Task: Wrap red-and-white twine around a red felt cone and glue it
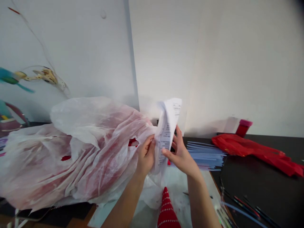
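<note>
Printed white paper [169,126], folded or made of several sheets, stands upright between my two hands. My left hand [146,155] pinches its left edge, fingers closed. From the right, my right hand [179,155] grips the paper with the thumb on the near face and the fingers behind it. Below the paper, a red knitted cone with white dashes [167,210] points up from the bottom edge of the view. A large crumpled whitish plastic bag [95,152] lies left of my left hand, with red material showing through its holes.
Blue strips [205,155] lie on the dark table [261,186], right of my hands. Farther right are a red plastic bag [258,150] and a red container with a pink lid [243,127]. Pens or thin tools [251,207] lie at lower right. A cord [40,42] hangs on the wall.
</note>
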`<state>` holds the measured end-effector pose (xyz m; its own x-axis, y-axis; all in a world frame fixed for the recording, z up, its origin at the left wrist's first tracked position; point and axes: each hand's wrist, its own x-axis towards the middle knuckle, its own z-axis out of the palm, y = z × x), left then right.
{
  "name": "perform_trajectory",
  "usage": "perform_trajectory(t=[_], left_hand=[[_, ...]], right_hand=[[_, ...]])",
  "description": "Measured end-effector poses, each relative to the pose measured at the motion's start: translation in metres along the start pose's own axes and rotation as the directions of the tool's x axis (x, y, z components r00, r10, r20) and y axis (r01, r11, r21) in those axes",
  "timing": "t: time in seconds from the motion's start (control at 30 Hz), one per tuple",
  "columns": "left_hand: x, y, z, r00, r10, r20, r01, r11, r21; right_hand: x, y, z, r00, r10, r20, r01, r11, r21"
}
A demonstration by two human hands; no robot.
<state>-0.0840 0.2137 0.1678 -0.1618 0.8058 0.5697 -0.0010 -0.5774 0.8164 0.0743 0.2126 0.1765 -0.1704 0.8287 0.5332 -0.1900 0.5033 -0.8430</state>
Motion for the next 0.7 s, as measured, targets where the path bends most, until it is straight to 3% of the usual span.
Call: perform_trajectory(t=[0.07,0.13,0.2,0.27,0.47,0.7], left_hand=[[-0.003,0.002,0.004,0.996,-0.049,0.068,0.053,0.997,-0.061],[-0.002,0.002,0.001,0.995,-0.074,0.066,0.078,0.994,-0.073],[0.002,0.0,-0.007,0.997,-0.072,0.028,0.075,0.992,-0.105],[0.009,-0.002,-0.019,0.996,-0.085,-0.011,0.081,0.981,-0.175],[0.032,-0.005,-0.057,0.984,-0.128,-0.127,0.093,0.964,-0.251],[0.044,-0.012,-0.095,0.978,-0.081,-0.19,0.052,0.987,-0.153]], right_hand=[[0.002,0.002,0.005,0.999,-0.014,-0.033,0.014,1.0,0.001],[0.005,0.005,-0.002,0.985,0.095,-0.142,-0.083,0.992,0.092],[0.007,0.007,-0.019,0.926,0.28,-0.253,-0.212,0.94,0.267],[0.007,0.005,-0.041,0.861,0.376,-0.341,-0.231,0.888,0.397],[-0.003,-0.003,-0.093,0.822,0.352,-0.448,-0.162,0.898,0.408],[-0.008,-0.002,-0.107,0.801,0.331,-0.499,-0.162,0.922,0.353]])
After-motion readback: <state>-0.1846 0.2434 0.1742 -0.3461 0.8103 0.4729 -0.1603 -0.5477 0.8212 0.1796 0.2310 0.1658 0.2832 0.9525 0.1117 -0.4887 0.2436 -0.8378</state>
